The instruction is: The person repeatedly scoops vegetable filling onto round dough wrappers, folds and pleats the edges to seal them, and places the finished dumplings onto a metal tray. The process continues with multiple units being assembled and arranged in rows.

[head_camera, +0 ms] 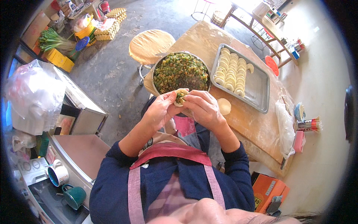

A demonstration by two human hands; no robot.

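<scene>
Between my two hands, just before the near rim of a big metal bowl, is a round dough wrapper (178, 102) with chopped green filling (180, 97) on it. My left hand (164, 105) supports the wrapper, its thumb along the left edge. The fingers of my right hand (203, 105) pinch the wrapper's right edge. Chopped vegetable filling (181, 71) heaps up in the metal bowl (209, 81). One flat dough wrapper (224, 106) lies on the wooden table right of my right hand. Folded dumplings (230, 71) stand in rows in a metal tray (258, 92).
The wooden table (257, 127) bears flour and a plastic bag (284, 127) at its right. Left of the bowl stands a stool with a cloth-covered round top (152, 44). Mugs (74, 196) sit on a counter at lower left. Egg trays (107, 30) and green onions (53, 40) are farther off.
</scene>
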